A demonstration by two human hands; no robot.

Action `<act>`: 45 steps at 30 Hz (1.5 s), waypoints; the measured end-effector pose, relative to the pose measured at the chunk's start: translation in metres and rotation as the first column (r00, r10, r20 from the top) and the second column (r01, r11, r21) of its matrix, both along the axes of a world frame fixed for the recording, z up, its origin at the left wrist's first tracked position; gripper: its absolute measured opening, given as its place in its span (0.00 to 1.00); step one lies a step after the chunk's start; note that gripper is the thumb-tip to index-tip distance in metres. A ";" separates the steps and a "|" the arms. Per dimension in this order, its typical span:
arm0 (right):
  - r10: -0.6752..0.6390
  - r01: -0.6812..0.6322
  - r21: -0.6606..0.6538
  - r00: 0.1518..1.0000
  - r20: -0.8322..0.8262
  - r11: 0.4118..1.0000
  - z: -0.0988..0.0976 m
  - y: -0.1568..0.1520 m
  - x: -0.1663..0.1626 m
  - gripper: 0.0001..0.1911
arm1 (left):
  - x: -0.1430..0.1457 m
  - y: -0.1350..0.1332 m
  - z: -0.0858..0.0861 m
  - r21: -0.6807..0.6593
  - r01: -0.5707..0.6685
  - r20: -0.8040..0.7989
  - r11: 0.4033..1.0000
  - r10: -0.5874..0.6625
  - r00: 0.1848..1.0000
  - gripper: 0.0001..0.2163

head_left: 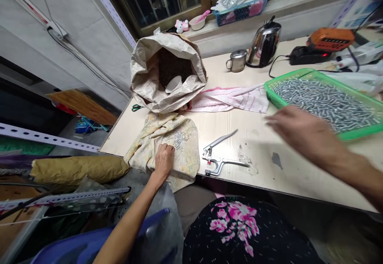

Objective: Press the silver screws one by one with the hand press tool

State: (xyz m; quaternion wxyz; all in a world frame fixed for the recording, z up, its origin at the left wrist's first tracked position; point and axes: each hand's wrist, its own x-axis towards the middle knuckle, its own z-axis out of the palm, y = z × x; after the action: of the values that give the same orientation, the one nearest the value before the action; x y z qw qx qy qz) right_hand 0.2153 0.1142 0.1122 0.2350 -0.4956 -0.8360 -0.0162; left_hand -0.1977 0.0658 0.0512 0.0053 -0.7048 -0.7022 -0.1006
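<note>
My left hand [164, 159] rests closed on a pale yellow patterned cloth [167, 144] at the table's front edge, its fingers curled beside a small heap of metal pieces [179, 138] lying on the cloth. My right hand [299, 130] hovers over the table, smeared by motion, just left of a green tray [287, 76] filled with small silvery metal parts. Its fingers look stretched out. A pair of metal press pliers [220, 157] lies on the table between the two hands.
A crumpled paper sack [149, 76] with a dark filling and a white cup [174, 84] stands behind the cloth. A pink-striped cloth [236, 98], a steel mug [237, 60], a kettle [265, 44], an orange device [330, 38] and green-handled scissors [137, 107] are on the table.
</note>
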 end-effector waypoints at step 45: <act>0.475 -0.432 -0.282 0.874 0.106 0.857 -0.072 0.009 -0.075 0.41 | 0.096 -0.005 0.012 -0.683 0.138 0.546 0.717 0.377 0.748 0.15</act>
State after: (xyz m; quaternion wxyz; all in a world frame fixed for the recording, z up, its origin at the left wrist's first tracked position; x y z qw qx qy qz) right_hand 0.1407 0.1230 0.0407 0.0951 -0.3062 -0.9416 0.1024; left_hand -0.1020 0.0609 0.0630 -0.4934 -0.5232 -0.6911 -0.0716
